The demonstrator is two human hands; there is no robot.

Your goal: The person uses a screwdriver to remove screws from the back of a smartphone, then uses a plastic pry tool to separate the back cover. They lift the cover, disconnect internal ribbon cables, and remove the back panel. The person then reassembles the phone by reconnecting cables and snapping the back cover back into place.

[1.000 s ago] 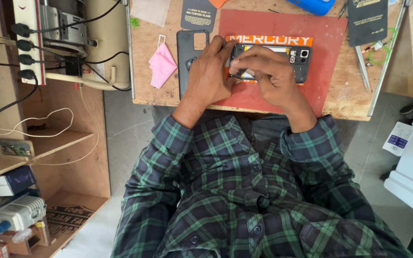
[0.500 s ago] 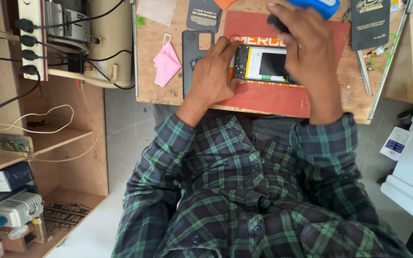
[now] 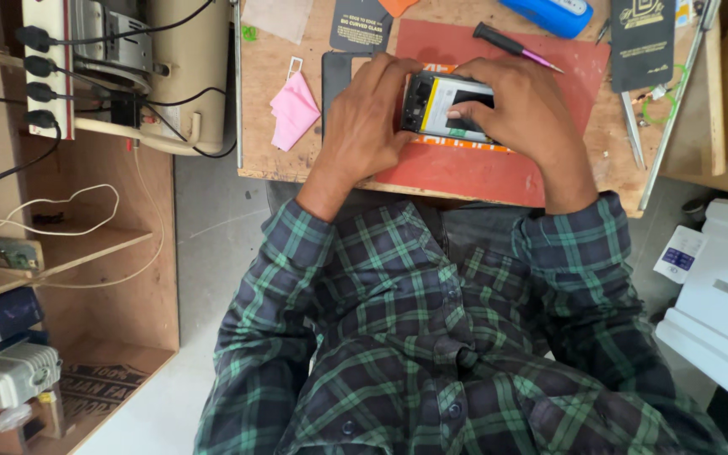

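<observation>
An opened phone (image 3: 441, 104) with its back off lies on a red work mat (image 3: 473, 173) on the wooden bench. My left hand (image 3: 362, 126) grips the phone's left end. My right hand (image 3: 524, 114) covers its right end, with the fingers pressing down on the exposed inside. A dark phone back cover (image 3: 334, 72) lies flat just left of the phone, partly under my left hand. A dark-handled screwdriver (image 3: 511, 44) rests on the mat beyond my right hand.
A pink cloth (image 3: 294, 109) lies left of the cover. A blue tool (image 3: 558, 13), dark cards (image 3: 642, 42) and metal tweezers (image 3: 632, 126) sit at the bench's back and right. A power strip with plugs (image 3: 44, 50) and a beige machine (image 3: 179, 67) stand left. White boxes (image 3: 722, 303) are at the right.
My right hand has come back from the blue tool at the far edge and now presses on the phone. The screwdriver now lies on the mat. My left hand has kept its hold.
</observation>
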